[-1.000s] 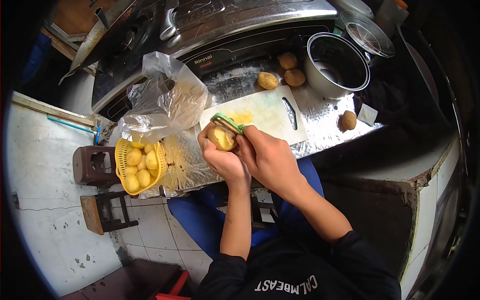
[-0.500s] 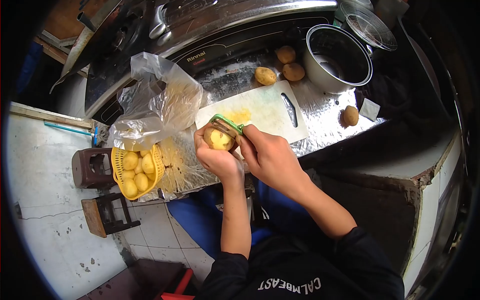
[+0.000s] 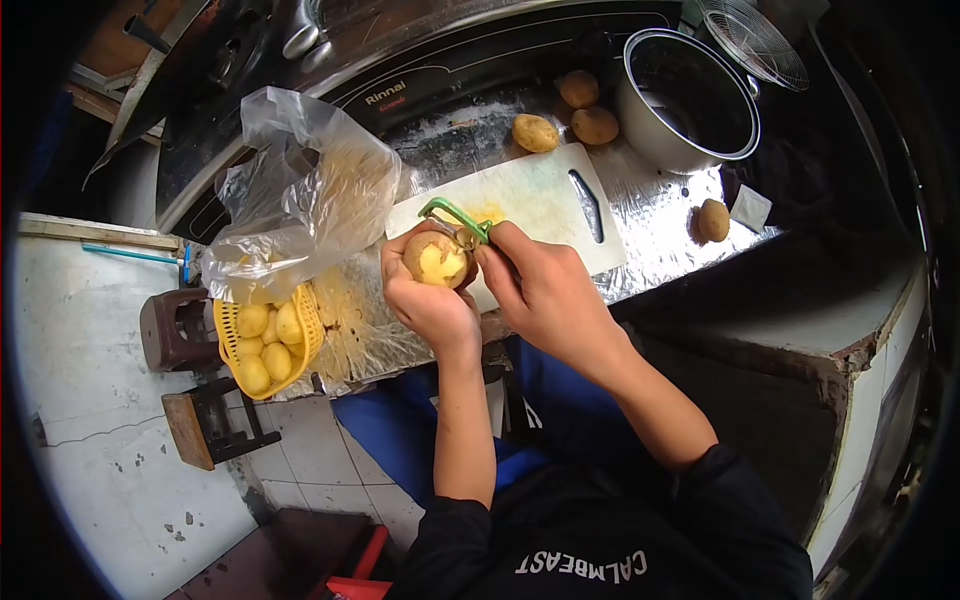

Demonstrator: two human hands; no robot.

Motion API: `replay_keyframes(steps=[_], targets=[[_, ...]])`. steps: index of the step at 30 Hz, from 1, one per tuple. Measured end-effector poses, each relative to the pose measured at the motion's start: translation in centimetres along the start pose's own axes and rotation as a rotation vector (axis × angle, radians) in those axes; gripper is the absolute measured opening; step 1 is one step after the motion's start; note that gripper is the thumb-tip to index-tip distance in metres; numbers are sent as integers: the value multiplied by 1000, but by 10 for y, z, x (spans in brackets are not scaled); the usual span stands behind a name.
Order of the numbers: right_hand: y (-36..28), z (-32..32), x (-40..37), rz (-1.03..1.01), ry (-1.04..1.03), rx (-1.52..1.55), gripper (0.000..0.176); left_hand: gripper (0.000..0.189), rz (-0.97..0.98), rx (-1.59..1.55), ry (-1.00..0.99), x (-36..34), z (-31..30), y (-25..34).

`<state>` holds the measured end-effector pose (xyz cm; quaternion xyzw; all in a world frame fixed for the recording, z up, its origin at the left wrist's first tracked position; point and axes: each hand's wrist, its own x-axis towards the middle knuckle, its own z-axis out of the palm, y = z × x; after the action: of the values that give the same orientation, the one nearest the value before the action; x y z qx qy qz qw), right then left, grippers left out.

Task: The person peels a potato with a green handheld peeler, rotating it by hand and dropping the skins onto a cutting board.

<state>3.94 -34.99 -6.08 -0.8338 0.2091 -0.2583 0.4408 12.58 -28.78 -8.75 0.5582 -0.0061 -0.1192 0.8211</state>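
A partly peeled potato (image 3: 437,262) rests in my left hand (image 3: 430,310), whose fingers wrap round it; a pale yellow patch faces up amid brown skin. My right hand (image 3: 545,280) grips a green-framed peeler (image 3: 458,216), held at the potato's far right side. Both hands are over the near edge of a white cutting board (image 3: 540,208), which has yellowish wet marks. Beyond the board lie a few unpeeled potatoes (image 3: 535,133), and another brown potato (image 3: 712,220) sits to the right. Peeled potatoes (image 3: 276,360) fill part of a yellow basket (image 3: 312,330) at the left.
A clear plastic bag (image 3: 310,190) stands left of the board, partly over the basket. At the back right are a grey pot (image 3: 645,135) and a wire strainer (image 3: 755,45). A white packet (image 3: 751,208) lies on the foil-covered counter (image 3: 650,240). Brown stools (image 3: 165,330) stand below left.
The potato has turned in my left hand, showing more brown skin around the peeled patch. The peeler has shifted off its top towards the far side. The whole view has tilted slightly.
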Motion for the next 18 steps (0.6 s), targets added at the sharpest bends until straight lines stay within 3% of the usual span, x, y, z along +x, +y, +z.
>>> replay_keyframes(steps=[13,17,18], targets=[[10,11,4,-7,78,-79,16,37,172,134,-75,0,-18,-13],[18,6,8,-32,85,-98,17,37,-31,45,-106,8,-24,-6],[19,4,9,-33,97,-138,23,39,-113,-7,-200,11,-27,-6]])
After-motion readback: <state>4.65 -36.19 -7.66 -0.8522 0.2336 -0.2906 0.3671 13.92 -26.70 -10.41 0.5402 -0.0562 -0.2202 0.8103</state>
